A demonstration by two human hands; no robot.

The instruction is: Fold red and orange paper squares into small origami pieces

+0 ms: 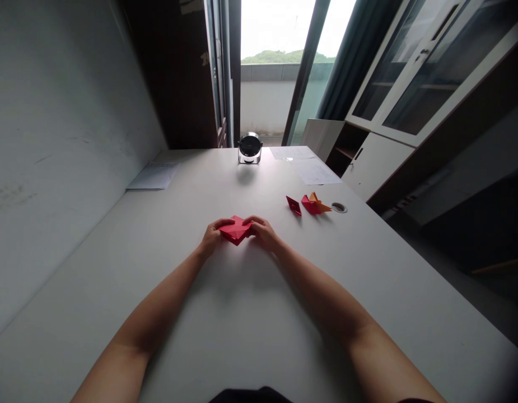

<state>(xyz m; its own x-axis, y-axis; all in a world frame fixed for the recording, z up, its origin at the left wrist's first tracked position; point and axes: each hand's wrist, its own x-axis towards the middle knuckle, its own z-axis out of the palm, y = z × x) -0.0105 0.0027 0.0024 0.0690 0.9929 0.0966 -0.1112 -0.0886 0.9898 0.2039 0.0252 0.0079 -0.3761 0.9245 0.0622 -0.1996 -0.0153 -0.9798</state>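
Observation:
A folded piece of red origami paper, roughly diamond-shaped with layered flaps, is held between both hands just above the white table. My left hand grips its left corner, thumb on top and the other fingers mostly hidden below. On the right corner, my right hand is closed in the same way, fingers along the upper edge and thumb near the side. Beyond my right hand lie a small dark red folded paper piece and, beside it, red and orange origami pieces close together.
A round black device on a metal stand stands at the table's far end. White paper sheets lie at the far right, more sheets by the left wall. A round cable hole sits near the right edge. A white cabinet is beyond.

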